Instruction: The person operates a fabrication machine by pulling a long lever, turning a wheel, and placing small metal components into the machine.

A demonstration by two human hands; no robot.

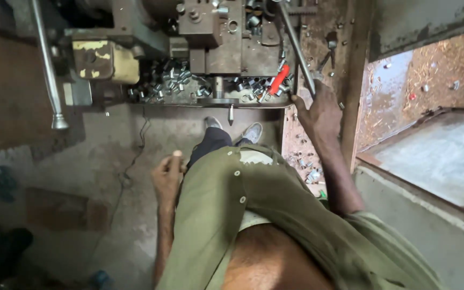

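Observation:
I look straight down past my olive shirt at a lathe-like machine [210, 48]. My right hand [318, 113] is stretched forward and closed around the lower end of a long metal lever [296, 45] that rises over the machine. My left hand [166, 174] hangs at my side above the floor, fingers curled into a loose fist with nothing in it. Several small shiny metal parts [170, 80] lie heaped on the machine's tray, with a red-handled tool [278, 79] among them.
A long steel handle with a knob [49, 70] slants down at the left. My shoes [252, 132] stand on the concrete floor under the tray. A rusty shelf [318, 32] holds scattered parts. An open doorway [430, 80] is at the right.

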